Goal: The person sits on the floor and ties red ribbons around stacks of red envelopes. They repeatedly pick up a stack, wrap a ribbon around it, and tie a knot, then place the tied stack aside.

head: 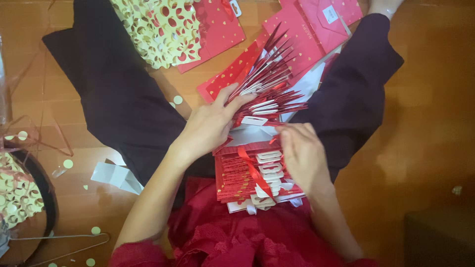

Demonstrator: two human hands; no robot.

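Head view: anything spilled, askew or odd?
Yes. Small pale paper circles lie scattered over the wooden floor at left, like punch-outs. The stack of red folded paper bags fans out unevenly under the left hand; the right hand rests on the tidier lower stack.

Head view, both bare forearms extending forward from red sleeves at the lower edge. Left hand (210, 126): palm down, wrist slightly bent, fingers (236, 101) stretched forward and spread, thumb angled out to the right. Right hand (303, 155): back of the hand facing up, fingers (292, 132) curled inward toward the left hand in a pinching posture. The two hands lie near each other, not touching.
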